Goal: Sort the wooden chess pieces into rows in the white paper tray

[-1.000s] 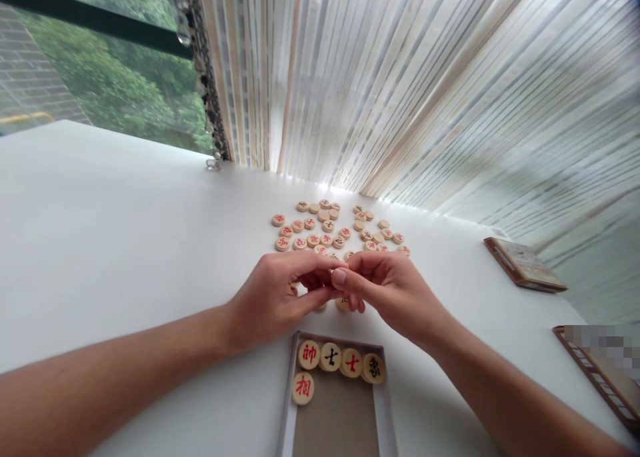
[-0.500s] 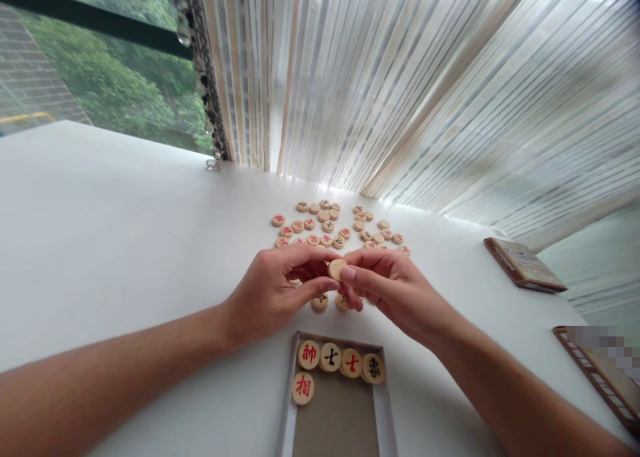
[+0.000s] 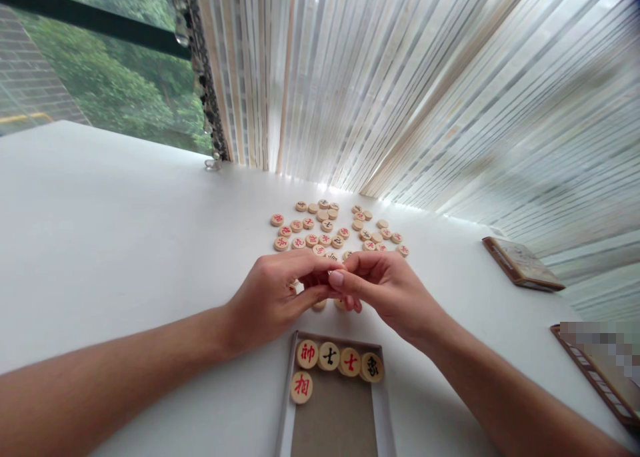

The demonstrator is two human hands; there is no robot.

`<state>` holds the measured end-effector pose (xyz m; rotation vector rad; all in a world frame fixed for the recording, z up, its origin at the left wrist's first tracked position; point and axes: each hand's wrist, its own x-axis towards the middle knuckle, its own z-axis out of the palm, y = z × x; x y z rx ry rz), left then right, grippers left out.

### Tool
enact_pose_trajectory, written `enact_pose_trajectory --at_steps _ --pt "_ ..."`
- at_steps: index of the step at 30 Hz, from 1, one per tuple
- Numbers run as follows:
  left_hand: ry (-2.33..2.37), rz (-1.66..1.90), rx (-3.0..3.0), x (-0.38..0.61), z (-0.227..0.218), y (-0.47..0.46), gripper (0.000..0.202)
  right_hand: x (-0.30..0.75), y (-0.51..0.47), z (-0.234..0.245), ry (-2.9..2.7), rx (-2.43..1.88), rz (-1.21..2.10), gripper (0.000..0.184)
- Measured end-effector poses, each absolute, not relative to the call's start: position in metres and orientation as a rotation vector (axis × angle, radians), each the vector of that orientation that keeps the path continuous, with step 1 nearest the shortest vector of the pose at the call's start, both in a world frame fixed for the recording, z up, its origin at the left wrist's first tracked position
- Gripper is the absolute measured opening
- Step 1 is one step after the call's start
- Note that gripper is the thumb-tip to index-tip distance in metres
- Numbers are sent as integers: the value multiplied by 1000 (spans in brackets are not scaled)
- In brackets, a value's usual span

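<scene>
My left hand and my right hand meet fingertip to fingertip above the table, just beyond the box. Between their pinched fingers is a wooden Chinese chess piece, now almost wholly covered by the right thumb and the left fingers. Below the hands, an open shallow box holds a row of round pieces with a red-marked piece at its left and a black-marked piece at its right. Another red-marked piece lies under the row's left end. Two pieces show partly beneath my fingers.
Many loose chess pieces are scattered on the white table beyond my hands, some face up, some blank side up. A striped curtain hangs behind them. At the right lie a brown-edged box and another flat, brown-edged item.
The piece between my fingertips, visible half a second ago with its pale face toward me, is now hidden as the fingers and right thumb close over it. The box pieces stay put.
</scene>
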<state>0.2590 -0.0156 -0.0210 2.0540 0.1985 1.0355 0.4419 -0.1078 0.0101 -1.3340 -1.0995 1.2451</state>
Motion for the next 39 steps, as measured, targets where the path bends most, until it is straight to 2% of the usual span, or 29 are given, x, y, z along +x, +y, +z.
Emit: enact_pose_trajectory --at_steps 11,17,25,32,39 --pt "240 971 1938 259 -18 -17 19 443 -108 15 -1166 -1316 1225 39" --pt "280 937 1834 260 -19 -17 26 445 -108 17 -1191 -1292 1177 28" --pt "301 1098 1971 260 -21 -14 6 447 -112 22 -1291 -1353 1124 25" --pt "141 1209 2153 258 -19 -16 15 457 -115 24 -1358 -1426 1232 30" --pt "49 1203 2230 256 -20 -18 13 452 -122 34 -1487 -1537 1157 28"
